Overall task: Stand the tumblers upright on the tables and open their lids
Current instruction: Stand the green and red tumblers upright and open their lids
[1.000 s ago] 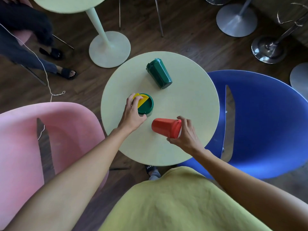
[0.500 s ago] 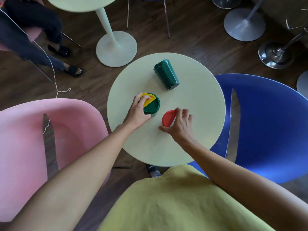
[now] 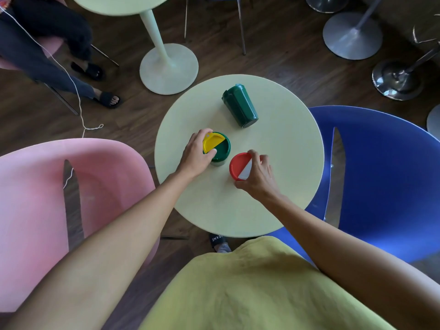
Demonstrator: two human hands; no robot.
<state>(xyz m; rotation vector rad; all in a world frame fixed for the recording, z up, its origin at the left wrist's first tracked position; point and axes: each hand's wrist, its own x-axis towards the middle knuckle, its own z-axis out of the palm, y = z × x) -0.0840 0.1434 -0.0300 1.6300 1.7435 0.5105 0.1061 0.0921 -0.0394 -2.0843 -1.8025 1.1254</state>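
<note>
On the round pale green table a tumbler with a green lid and yellow flap stands upright; my left hand grips its left side. Beside it to the right a red tumbler stands upright, with a white half on its red lid. My right hand holds it from the right, fingers over the lid's edge. A dark green tumbler lies on its side farther back, lid end pointing away from me, untouched.
A pink chair stands close on the left and a blue chair on the right. Another pale green table's pedestal rises behind. A seated person's legs are at the far left; metal stool bases at the far right.
My right hand has tipped the red tumbler from lying on its side to standing upright. My left hand has stayed on the green-lidded tumbler.
</note>
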